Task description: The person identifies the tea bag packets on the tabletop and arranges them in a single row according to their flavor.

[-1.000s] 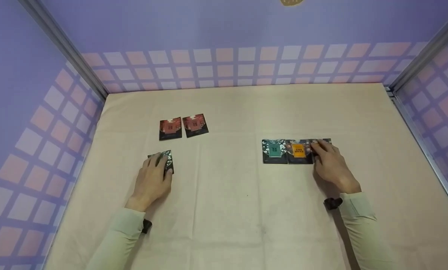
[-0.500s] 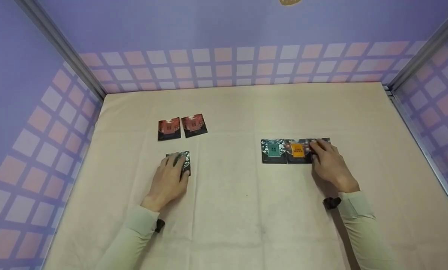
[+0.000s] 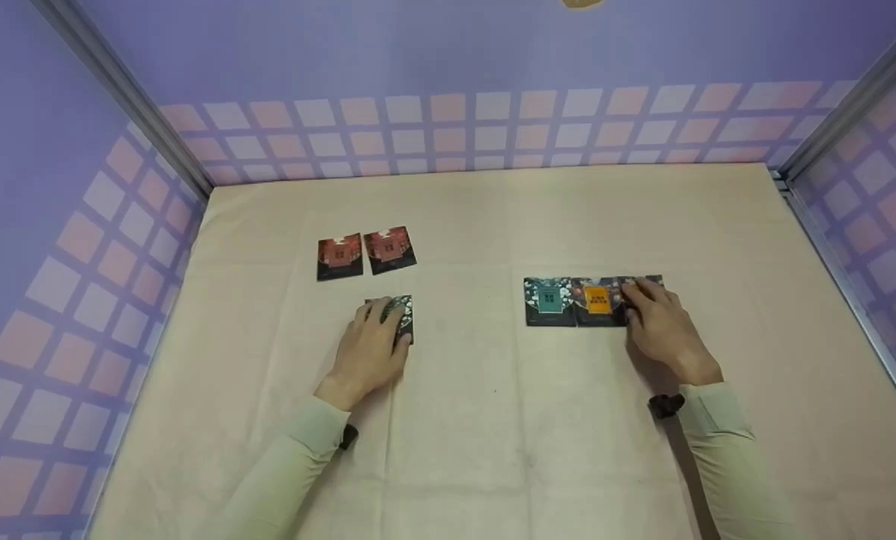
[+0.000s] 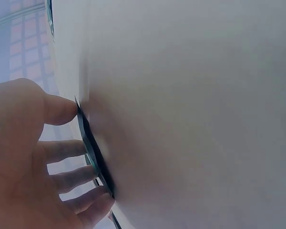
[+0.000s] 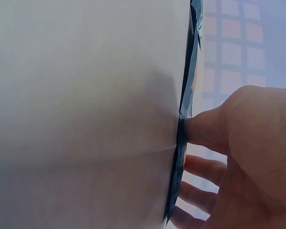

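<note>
At left, a lavender side panel point(image 3: 20, 150) printed with pink and white squares flanks the cream cloth point(image 3: 455, 427). Farther in, two flat, squarish red-and-black packets lie side by side with a narrow gap: the left red packet point(image 3: 339, 257) nearly straight, the right red packet point(image 3: 390, 251) slightly turned. Nearer the viewer, the left hand point(image 3: 369, 346), in a pale green sleeve point(image 3: 268, 480), grasps a thin dark packet with white-and-green blossom print point(image 3: 407, 319); the left wrist view shows it edge-on between thumb and fingertips. Well to the right runs a row of three: a dark packet with a teal label point(image 3: 549, 301), a dark packet with an orange label point(image 3: 598, 301), its edge meeting the first, and a mostly covered dark packet point(image 5: 177, 169) adjoining it. On this last one rest the extended fingertips and thumb of the right hand point(image 3: 667, 330), a black wristband point(image 3: 665, 406) at its wrist.
</note>
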A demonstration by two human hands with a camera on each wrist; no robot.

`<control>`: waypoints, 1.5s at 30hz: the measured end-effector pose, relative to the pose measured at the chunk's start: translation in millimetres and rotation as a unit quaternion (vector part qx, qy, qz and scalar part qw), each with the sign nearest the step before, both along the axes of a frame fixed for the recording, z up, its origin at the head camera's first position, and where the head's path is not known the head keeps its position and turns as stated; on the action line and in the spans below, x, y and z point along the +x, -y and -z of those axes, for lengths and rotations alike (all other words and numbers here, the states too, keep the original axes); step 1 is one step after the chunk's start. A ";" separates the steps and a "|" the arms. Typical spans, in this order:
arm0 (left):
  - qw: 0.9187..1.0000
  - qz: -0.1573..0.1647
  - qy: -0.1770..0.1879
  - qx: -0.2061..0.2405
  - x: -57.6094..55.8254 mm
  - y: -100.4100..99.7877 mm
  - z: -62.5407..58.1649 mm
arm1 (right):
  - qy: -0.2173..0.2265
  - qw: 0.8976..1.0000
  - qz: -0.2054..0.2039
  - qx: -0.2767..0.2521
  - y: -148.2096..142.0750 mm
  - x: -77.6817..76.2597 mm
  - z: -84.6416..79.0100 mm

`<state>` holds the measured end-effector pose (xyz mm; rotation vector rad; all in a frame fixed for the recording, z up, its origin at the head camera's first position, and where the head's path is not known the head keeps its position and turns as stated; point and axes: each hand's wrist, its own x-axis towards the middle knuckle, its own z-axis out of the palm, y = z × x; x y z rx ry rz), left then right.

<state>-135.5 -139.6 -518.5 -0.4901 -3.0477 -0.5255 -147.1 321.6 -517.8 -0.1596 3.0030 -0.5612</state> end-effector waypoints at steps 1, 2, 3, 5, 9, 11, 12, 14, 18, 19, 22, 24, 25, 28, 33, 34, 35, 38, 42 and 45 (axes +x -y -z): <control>1.000 0.001 0.002 -0.001 -1.4 -2.2 0.0 | 0.003 1.000 0.000 0.000 0.1 -0.4 -0.5; 1.000 0.002 0.004 -0.004 -2.9 -4.4 0.1 | 0.005 1.000 -0.001 0.001 0.3 -0.5 -0.8; 1.000 0.002 0.007 -0.007 -4.3 -6.6 0.3 | 0.007 1.000 -0.001 0.001 0.5 -0.6 -0.9; 1.000 0.004 0.012 -0.011 -6.7 -11.2 0.1 | 0.010 1.000 -0.001 0.003 0.6 -1.1 -0.7; 1.000 0.009 0.014 -0.021 -11.3 -20.2 -0.2 | 0.012 1.000 0.003 0.003 0.5 -1.5 -0.3; 1.000 0.009 0.014 -0.024 -13.1 -24.6 -0.6 | 0.011 1.000 0.004 0.004 0.7 -1.7 -0.4; 1.000 0.009 0.015 -0.026 -13.9 -26.8 -0.8 | 0.010 1.000 0.005 0.005 0.9 -1.7 -0.6; 0.999 0.009 0.016 -0.029 -15.4 -31.5 -1.1 | 0.010 1.000 0.008 0.006 1.5 -1.5 -0.9; 0.999 0.011 0.015 -0.039 -18.6 -42.0 -0.7 | 0.014 1.000 0.017 0.005 2.0 -1.2 -0.4; 0.999 0.012 0.012 -0.040 -19.6 -44.9 -0.5 | 0.015 1.000 0.019 0.004 2.0 -1.0 -0.5; 0.999 0.016 0.006 -0.047 -22.1 -53.5 -0.2 | 0.009 1.000 0.010 0.004 1.1 -0.6 -0.6; 0.999 0.019 0.005 -0.050 -23.8 -59.3 0.1 | 0.002 1.000 0.000 0.008 0.2 -0.2 -1.2; 0.998 0.020 0.006 -0.052 -24.5 -62.2 0.0 | -0.001 1.000 -0.005 0.009 -0.1 -0.2 -1.5; 0.998 0.025 0.004 -0.052 -26.9 -70.5 0.0 | -0.005 1.000 -0.015 0.012 -1.2 -1.0 -2.0; 0.998 0.035 -0.003 -0.060 -31.7 -84.6 -1.2 | -0.001 1.000 -0.014 0.012 -0.8 -1.9 -2.2; 0.997 0.036 -0.003 -0.061 -32.7 -87.6 -1.4 | 0.001 1.000 -0.014 0.011 -0.6 -1.8 -2.3; 0.997 0.038 -0.002 -0.064 -33.6 -90.5 -1.6 | 0.002 1.000 -0.013 0.012 -0.2 -1.7 -2.5; 0.997 0.042 -0.005 -0.067 -36.2 -99.4 -1.9 | 0.004 1.000 -0.014 0.011 0.1 -1.8 -2.9; 0.996 0.046 -0.008 -0.074 -39.5 -111.3 -2.3 | 0.007 1.000 -0.010 0.011 0.3 -1.4 -3.6; 0.995 0.046 -0.007 -0.083 -41.2 -119.7 -1.8 | 0.008 1.000 -0.010 0.009 0.3 -1.3 -3.1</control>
